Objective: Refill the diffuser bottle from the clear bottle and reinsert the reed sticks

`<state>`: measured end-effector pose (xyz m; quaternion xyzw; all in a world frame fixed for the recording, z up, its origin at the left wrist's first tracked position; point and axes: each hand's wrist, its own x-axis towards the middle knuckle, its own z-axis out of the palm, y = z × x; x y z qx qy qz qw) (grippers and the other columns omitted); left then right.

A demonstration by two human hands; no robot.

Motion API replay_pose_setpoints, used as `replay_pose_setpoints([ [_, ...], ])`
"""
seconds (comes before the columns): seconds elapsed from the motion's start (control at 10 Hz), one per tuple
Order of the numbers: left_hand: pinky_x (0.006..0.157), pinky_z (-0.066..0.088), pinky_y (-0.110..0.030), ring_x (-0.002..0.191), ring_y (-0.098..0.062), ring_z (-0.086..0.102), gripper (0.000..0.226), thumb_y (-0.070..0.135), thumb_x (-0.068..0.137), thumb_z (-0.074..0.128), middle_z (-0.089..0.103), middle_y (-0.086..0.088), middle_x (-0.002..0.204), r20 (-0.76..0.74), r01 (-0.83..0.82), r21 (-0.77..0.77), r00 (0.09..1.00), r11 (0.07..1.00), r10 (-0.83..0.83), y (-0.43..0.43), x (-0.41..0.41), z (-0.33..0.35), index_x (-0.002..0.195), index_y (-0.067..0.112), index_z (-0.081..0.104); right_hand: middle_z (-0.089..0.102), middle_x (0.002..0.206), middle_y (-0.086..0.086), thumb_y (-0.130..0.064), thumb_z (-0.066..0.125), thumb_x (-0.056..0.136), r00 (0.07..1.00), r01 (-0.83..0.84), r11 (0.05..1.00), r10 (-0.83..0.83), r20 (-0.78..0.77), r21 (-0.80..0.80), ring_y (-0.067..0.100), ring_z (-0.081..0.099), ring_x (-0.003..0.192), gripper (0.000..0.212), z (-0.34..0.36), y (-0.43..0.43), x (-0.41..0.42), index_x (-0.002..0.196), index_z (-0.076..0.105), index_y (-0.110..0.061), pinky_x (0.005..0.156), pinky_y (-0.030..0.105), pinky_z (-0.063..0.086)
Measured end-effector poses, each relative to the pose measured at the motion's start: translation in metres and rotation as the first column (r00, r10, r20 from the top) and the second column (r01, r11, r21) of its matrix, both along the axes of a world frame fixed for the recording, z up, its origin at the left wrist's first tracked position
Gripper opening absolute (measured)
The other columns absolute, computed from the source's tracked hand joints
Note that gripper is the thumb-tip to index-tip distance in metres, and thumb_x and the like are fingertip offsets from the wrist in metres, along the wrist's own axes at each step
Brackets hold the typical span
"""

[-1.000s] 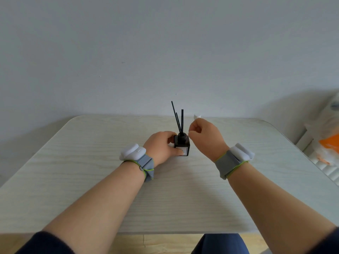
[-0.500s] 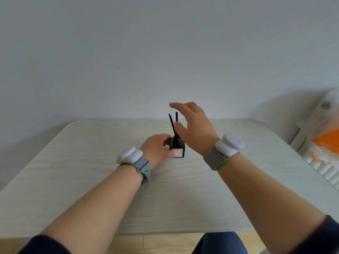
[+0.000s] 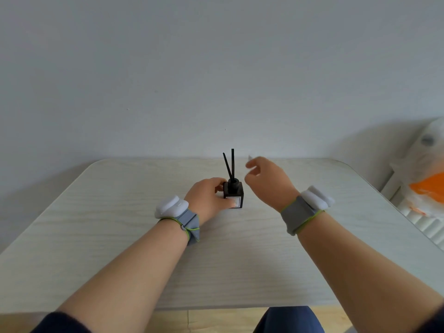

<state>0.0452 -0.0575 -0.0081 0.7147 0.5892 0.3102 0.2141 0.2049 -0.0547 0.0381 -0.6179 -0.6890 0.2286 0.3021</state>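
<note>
Fingers of my left hand clamp the diffuser bottle, upright on the desk, reed sticks in its neck. My right hand is too blurred to judge its fingers; half a second ago it covered the sticks, now it hangs just right of them.

My left hand wraps the diffuser bottle from the left, so that side's blocked. The reed sticks poke up from the neck, blocking the way straight down. Right of the bottle it's bare table, with my right hand hovering near the sticks.
</note>
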Motion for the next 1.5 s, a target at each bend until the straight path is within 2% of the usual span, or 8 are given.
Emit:
replay_pose_setpoints([
  [0.1,0.066,0.038,-0.024,0.084,-0.015,0.056,0.036,0.029,0.073,0.076,0.064,0.004,0.094,-0.004,-0.004,0.020,1.000,1.000,0.004,0.000,0.000,-0.001,0.107,0.021,0.067,0.067,0.101,0.003,-0.014,0.050,0.085,1.000,0.013,0.996,-0.013,0.001,-0.091,0.019,0.061,0.090,0.030,-0.013,-0.003,0.003,0.113,0.060,-0.015,0.075,0.029,0.049],
  [0.2,0.077,0.048,-0.029,0.088,-0.018,0.062,0.041,0.027,0.072,0.078,0.069,0.002,0.101,0.013,-0.006,0.004,1.000,1.000,0.006,0.001,0.001,-0.002,0.111,0.020,0.068,0.071,0.097,0.008,-0.010,0.052,0.083,0.996,0.011,0.993,-0.022,-0.088,-0.117,0.027,0.066,0.094,0.018,-0.022,-0.005,0.000,0.094,0.064,-0.018,0.087,0.041,0.054],
  [0.6,0.077,0.048,-0.032,0.085,-0.024,0.067,0.035,0.022,0.072,0.076,0.070,-0.003,0.101,-0.005,-0.083,0.032,0.997,0.996,0.083,0.029,-0.004,0.007,0.105,0.013,0.068,0.072,0.106,0.010,-0.004,0.050,0.084,0.957,-0.010,0.986,-0.038,-0.286,-0.166,0.026,0.065,0.104,0.037,-0.020,0.014,-0.014,0.116,0.067,-0.011,0.097,0.041,0.051],
  [0.7,0.082,0.044,-0.028,0.094,-0.023,0.065,0.055,0.023,0.074,0.076,0.067,-0.003,0.117,0.006,-0.136,0.009,0.991,0.991,0.136,0.041,-0.007,0.005,0.126,0.013,0.058,0.069,0.116,0.009,-0.002,0.048,0.085,0.947,-0.031,0.985,-0.026,-0.321,-0.172,0.024,0.062,0.111,0.040,-0.022,0.022,-0.019,0.120,0.064,-0.010,0.101,0.041,0.048],
  [1.2,0.079,0.048,-0.034,0.091,-0.028,0.065,0.034,0.025,0.076,0.073,0.070,-0.007,0.107,-0.029,-0.166,-0.001,0.986,0.986,0.166,0.057,-0.010,0.000,0.106,0.009,0.066,0.065,0.125,0.007,0.006,0.044,0.085,0.939,-0.087,0.978,0.017,-0.342,-0.190,0.020,0.058,0.119,0.049,-0.027,0.030,-0.026,0.128,0.059,-0.010,0.105,0.031,0.044],
  [1.3,0.088,0.046,-0.034,0.106,-0.027,0.061,0.052,0.030,0.080,0.071,0.062,-0.007,0.125,-0.081,-0.185,-0.039,0.980,0.982,0.181,0.057,-0.011,-0.002,0.126,0.010,0.056,0.061,0.130,0.007,0.002,0.048,0.088,0.937,-0.097,0.976,0.024,-0.349,-0.195,0.021,0.056,0.121,0.047,-0.026,0.029,-0.022,0.134,0.052,-0.009,0.102,0.030,0.044],
  [1.4,0.098,0.043,-0.036,0.119,-0.027,0.055,0.071,0.032,0.082,0.069,0.053,-0.009,0.135,-0.088,-0.233,-0.101,0.971,0.967,0.224,0.049,-0.011,0.002,0.141,0.008,0.038,0.062,0.126,0.007,-0.003,0.050,0.089,0.939,-0.083,0.979,0.014,-0.345,-0.186,0.021,0.058,0.117,0.043,-0.027,0.026,-0.017,0.131,0.055,-0.011,0.100,0.032,0.047],
  [1.5,0.090,0.043,-0.032,0.109,-0.026,0.057,0.050,0.032,0.083,0.069,0.061,-0.008,0.118,-0.083,-0.265,-0.104,0.963,0.959,0.257,0.038,-0.013,0.004,0.124,0.010,0.053,0.070,0.106,0.012,-0.017,0.056,0.089,0.944,-0.041,0.982,-0.023,-0.329,-0.187,0.024,0.065,0.098,0.023,-0.034,0.024,-0.008,0.107,0.069,-0.009,0.094,0.042,0.053],
])
